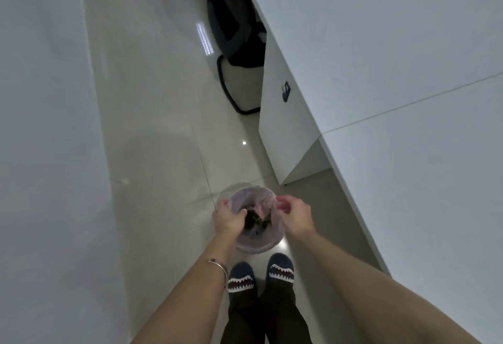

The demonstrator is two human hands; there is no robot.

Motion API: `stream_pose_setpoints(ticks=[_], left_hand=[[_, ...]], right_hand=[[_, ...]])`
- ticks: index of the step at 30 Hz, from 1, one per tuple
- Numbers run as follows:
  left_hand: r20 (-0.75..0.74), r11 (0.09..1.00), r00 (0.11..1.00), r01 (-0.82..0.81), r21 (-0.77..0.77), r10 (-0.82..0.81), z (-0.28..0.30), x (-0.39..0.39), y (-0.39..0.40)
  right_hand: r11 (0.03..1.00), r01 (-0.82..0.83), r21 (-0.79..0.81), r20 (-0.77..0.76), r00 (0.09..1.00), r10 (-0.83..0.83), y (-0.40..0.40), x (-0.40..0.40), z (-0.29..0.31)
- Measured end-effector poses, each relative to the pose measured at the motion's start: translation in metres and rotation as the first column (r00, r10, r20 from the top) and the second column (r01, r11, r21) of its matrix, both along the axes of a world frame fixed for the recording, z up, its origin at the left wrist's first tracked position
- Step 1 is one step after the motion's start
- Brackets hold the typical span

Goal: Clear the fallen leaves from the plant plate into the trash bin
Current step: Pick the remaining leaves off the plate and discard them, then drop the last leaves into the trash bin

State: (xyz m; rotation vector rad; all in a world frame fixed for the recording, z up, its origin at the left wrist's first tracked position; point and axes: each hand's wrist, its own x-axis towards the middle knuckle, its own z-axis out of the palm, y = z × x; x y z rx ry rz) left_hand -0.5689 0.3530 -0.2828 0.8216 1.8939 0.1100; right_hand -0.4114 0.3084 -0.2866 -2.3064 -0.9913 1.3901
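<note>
A small round trash bin [265,245] with a pinkish liner stands on the floor just ahead of my feet. My left hand [228,220] hangs over the bin's left side, fingers curled around a dark clump of leaves [254,222] that sits inside the bin's mouth. My right hand [295,214] is at the bin's right rim, fingers pinching the edge of the liner. The plant plate is not in view.
A white desk [394,58] with a side panel runs along the right. A black chair [234,30] stands under it farther ahead. A white wall [40,126] lines the left. Glossy tiled floor [163,139] lies between them. My shark-pattern slippers [281,269] are right behind the bin.
</note>
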Motion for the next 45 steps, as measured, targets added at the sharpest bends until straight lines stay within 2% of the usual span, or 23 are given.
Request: stream_pose_setpoints(ticks=[1,2,4,5,7,8,10,11,13,14,16,17,18,19,20,22,24,27,29,33,39,42,45], left_hand=[[-0.030,1.000,0.999,-0.017,-0.003,0.017,-0.002,-0.006,-0.003],[0.000,0.995,0.999,0.044,0.093,-0.045,0.036,0.004,0.007],[-0.024,0.993,1.000,0.023,0.117,-0.020,0.041,-0.009,0.016],[0.015,0.967,0.991,0.126,0.223,-0.133,0.087,0.017,0.024],[-0.018,0.962,0.995,0.100,0.255,-0.098,0.099,0.007,0.039],[0.006,0.901,0.968,0.233,0.366,-0.252,0.139,0.053,0.035],[0.011,0.902,0.971,0.218,0.373,-0.239,0.153,0.055,0.048],[0.066,0.820,0.906,0.346,0.456,-0.419,0.187,0.119,0.024],[0.119,0.828,0.891,0.349,0.438,-0.438,0.203,0.135,0.023],[0.137,0.734,0.787,0.476,0.484,-0.601,0.222,0.193,-0.021],[0.167,0.720,0.747,0.515,0.465,-0.643,0.226,0.209,-0.042],[0.190,0.638,0.638,0.605,0.476,-0.746,0.236,0.255,-0.094],[0.227,0.632,0.601,0.640,0.438,-0.766,0.233,0.270,-0.112],[0.263,0.653,0.601,0.653,0.384,-0.755,0.230,0.275,-0.120],[0.313,0.603,0.516,0.706,0.373,-0.797,0.238,0.312,-0.166],[0.386,0.572,0.457,0.776,0.267,-0.801,0.239,0.356,-0.228],[0.448,0.539,0.420,0.824,0.176,-0.789,0.243,0.386,-0.276],[0.519,0.508,0.418,0.861,0.037,-0.746,0.239,0.413,-0.328],[0.551,0.519,0.435,0.854,-0.003,-0.712,0.236,0.418,-0.339],[0.593,0.534,0.443,0.845,-0.025,-0.673,0.237,0.449,-0.364],[0.570,0.513,0.441,0.858,-0.041,-0.693,0.234,0.482,-0.364],[0.576,0.472,0.410,0.880,-0.047,-0.708,0.233,0.494,-0.360],[0.587,0.438,0.381,0.898,-0.049,-0.714,0.231,0.502,-0.353]], right_hand=[[1.000,-0.002,0.022,-0.014,1.000,0.003,-0.001,-0.003,0.002],[0.992,0.055,0.116,0.003,0.998,-0.056,-0.004,0.010,0.046],[0.978,0.050,0.203,0.018,0.998,-0.054,0.000,0.007,0.059],[0.945,0.149,0.291,0.070,0.982,-0.176,-0.014,0.029,0.114],[0.925,0.151,0.349,0.048,0.983,-0.179,-0.009,0.028,0.130],[0.863,0.280,0.420,0.077,0.937,-0.341,-0.043,0.062,0.175],[0.824,0.329,0.461,0.041,0.920,-0.390,-0.041,0.071,0.186],[0.722,0.464,0.513,0.052,0.823,-0.566,-0.097,0.110,0.221],[0.662,0.521,0.539,0.034,0.772,-0.634,-0.108,0.129,0.226],[0.526,0.635,0.565,0.003,0.637,-0.771,-0.176,0.159,0.244],[0.439,0.706,0.556,-0.021,0.540,-0.841,-0.203,0.170,0.242],[0.308,0.768,0.561,-0.049,0.403,-0.914,-0.271,0.185,0.252],[0.251,0.794,0.553,-0.060,0.338,-0.939,-0.293,0.189,0.249],[0.249,0.817,0.521,-0.056,0.323,-0.945,-0.302,0.187,0.242],[0.145,0.838,0.526,-0.086,0.222,-0.971,-0.353,0.201,0.239],[0.040,0.881,0.471,-0.099,0.098,-0.990,-0.411,0.223,0.227],[-0.051,0.909,0.414,-0.110,-0.006,-0.994,-0.450,0.241,0.219],[-0.172,0.945,0.279,-0.186,-0.123,-0.975,-0.487,0.265,0.212],[-0.175,0.956,0.236,-0.200,-0.129,-0.971,-0.488,0.272,0.208],[-0.265,0.945,0.192,-0.231,-0.219,-0.948,-0.496,0.298,0.206],[-0.283,0.939,0.197,-0.275,-0.224,-0.935,-0.486,0.321,0.200],[-0.258,0.947,0.194,-0.294,-0.195,-0.936,-0.485,0.329,0.203],[-0.176,0.973,0.152,-0.315,-0.121,-0.941,-0.491,0.333,0.210]])
